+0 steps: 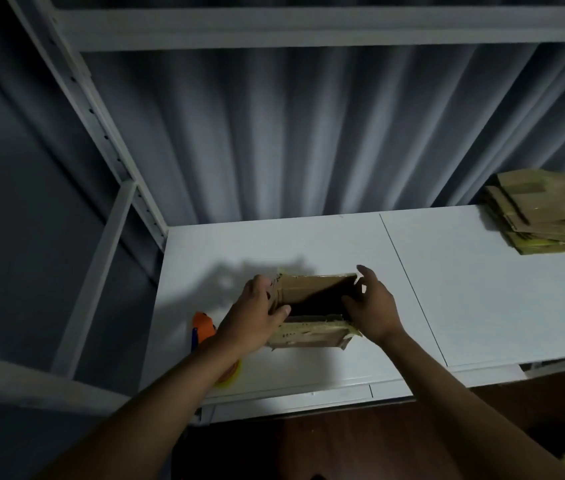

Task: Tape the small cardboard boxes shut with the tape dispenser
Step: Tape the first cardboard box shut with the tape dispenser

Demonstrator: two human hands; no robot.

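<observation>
Both hands, left hand point(257, 311) and right hand point(371, 308), hold the open cardboard box point(312, 306), fingers curled on its ends. Flaps unfolded; next, likely close them, then fetch tape dispenser point(203, 329) left of fingers.

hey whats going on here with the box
A person is working a small cardboard box on a white table, left hand gripping its left end and right hand at its right end. The box is open and dark inside, not yet taped. The orange tape dispenser lies untouched beside the left wrist. Flattened cardboard is stacked far right.
</observation>
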